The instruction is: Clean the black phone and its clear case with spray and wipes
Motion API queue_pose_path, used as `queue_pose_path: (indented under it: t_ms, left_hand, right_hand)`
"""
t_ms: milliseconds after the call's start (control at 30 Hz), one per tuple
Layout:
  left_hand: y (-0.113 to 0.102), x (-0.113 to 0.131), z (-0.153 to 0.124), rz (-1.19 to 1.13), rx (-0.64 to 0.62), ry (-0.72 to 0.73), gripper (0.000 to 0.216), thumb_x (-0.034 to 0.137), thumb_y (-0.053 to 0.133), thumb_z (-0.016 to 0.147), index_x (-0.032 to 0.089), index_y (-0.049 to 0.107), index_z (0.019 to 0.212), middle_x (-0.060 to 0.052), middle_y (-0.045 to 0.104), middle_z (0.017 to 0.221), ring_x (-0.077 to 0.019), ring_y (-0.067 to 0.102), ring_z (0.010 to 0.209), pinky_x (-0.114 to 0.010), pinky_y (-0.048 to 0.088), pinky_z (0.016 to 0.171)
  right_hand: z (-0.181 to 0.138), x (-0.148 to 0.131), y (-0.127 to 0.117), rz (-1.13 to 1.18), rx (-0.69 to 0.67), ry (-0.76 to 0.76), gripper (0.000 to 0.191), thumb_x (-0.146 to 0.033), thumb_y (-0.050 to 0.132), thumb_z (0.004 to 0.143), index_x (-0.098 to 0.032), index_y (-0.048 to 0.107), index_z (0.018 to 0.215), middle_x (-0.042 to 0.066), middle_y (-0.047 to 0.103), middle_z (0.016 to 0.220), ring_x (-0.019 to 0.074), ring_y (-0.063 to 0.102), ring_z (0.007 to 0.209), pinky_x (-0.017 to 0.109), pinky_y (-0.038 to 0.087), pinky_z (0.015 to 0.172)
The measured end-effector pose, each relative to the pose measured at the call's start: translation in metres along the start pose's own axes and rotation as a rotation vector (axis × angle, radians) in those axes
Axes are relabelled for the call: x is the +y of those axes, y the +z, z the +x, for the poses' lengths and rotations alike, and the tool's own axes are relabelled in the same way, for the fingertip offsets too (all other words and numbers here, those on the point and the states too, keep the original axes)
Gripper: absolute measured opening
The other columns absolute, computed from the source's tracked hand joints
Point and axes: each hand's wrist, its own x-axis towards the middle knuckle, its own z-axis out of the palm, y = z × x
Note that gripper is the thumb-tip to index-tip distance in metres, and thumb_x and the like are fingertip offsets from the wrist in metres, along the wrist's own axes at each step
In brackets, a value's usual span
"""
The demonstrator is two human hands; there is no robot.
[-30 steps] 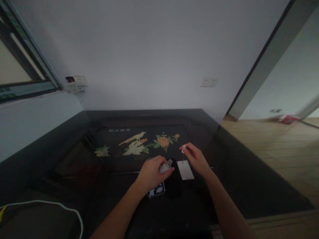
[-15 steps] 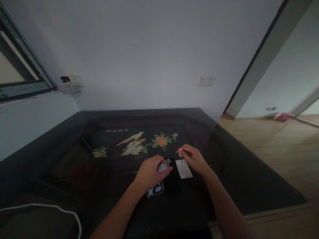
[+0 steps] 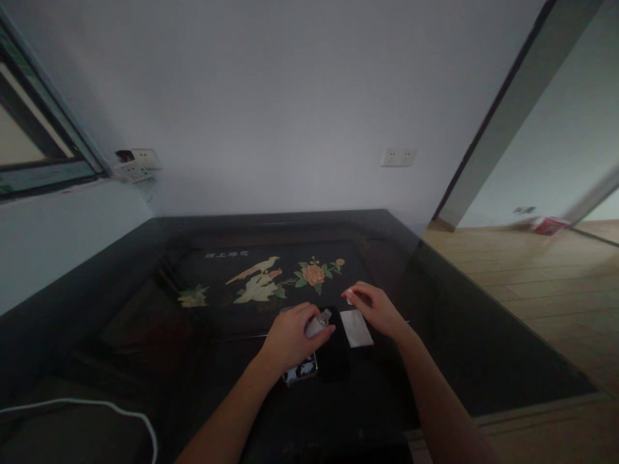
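Note:
My left hand (image 3: 290,336) is wrapped round a small clear bottle (image 3: 319,322) with its neck pointing right, held just above a phone with a patterned case (image 3: 300,370). My right hand (image 3: 374,309) pinches a small white dropper cap (image 3: 349,298) between thumb and fingers, low over a white square of paper (image 3: 356,327). A flat black object (image 3: 333,354) lies between the phone and the paper. All rest on a dark glass-topped table (image 3: 217,361) with a bird and flower inlay (image 3: 271,280).
A white cable (image 3: 97,409) curves across the table's near left corner. Wall sockets (image 3: 397,156) sit on the back wall, more sockets (image 3: 135,164) at the left by a window. Wooden floor (image 3: 532,283) and a doorway lie to the right.
My right hand has come down with the dropper cap from above the paper to just over the table. My left hand still grips the bottle in the same place.

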Motion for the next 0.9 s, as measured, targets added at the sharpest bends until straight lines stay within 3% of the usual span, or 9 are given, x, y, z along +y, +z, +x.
queue_pose_path:
  t_ms: [133, 400, 567, 900]
  left_hand:
    - [0.001, 0.000, 0.000, 0.000, 0.006, 0.001, 0.027, 0.050, 0.063, 0.091, 0.023, 0.064, 0.087, -0.001, 0.066, 0.085, -0.0176, 0.062, 0.080, -0.027, 0.044, 0.073]
    - [0.000, -0.001, 0.000, -0.003, -0.001, -0.001, 0.028, 0.051, 0.063, 0.091, 0.023, 0.064, 0.087, -0.001, 0.065, 0.085, -0.0173, 0.062, 0.078, -0.027, 0.044, 0.071]
    - [0.000, -0.001, 0.000, -0.007, 0.004, -0.006, 0.028, 0.051, 0.064, 0.090, 0.023, 0.064, 0.087, -0.001, 0.066, 0.085, -0.0173, 0.062, 0.078, -0.027, 0.044, 0.071]
    - [0.002, -0.001, 0.000, -0.013, 0.017, -0.002, 0.027, 0.050, 0.065, 0.089, 0.023, 0.065, 0.087, -0.001, 0.066, 0.085, -0.0172, 0.062, 0.079, -0.027, 0.044, 0.072]
  right_hand:
    - [0.002, 0.000, 0.002, 0.128, 0.083, 0.079, 0.029, -0.046, 0.061, 0.096, -0.022, 0.078, 0.098, 0.006, 0.074, 0.095, 0.0216, 0.067, 0.088, 0.032, 0.050, 0.076]
    - [0.005, 0.001, 0.012, 0.665, 0.277, 0.224, 0.035, -0.054, 0.073, 0.086, -0.023, 0.078, 0.100, 0.008, 0.074, 0.096, 0.0183, 0.064, 0.079, 0.028, 0.049, 0.061]
    - [0.003, -0.005, 0.015, 0.698, 0.234, 0.262, 0.035, -0.054, 0.079, 0.080, -0.023, 0.078, 0.097, 0.009, 0.075, 0.098, 0.0189, 0.064, 0.077, 0.028, 0.049, 0.058]
    - [0.001, 0.001, 0.021, 0.686, 0.150, 0.255, 0.031, -0.050, 0.078, 0.083, -0.024, 0.078, 0.098, 0.007, 0.076, 0.096, 0.0165, 0.063, 0.075, 0.027, 0.048, 0.061]
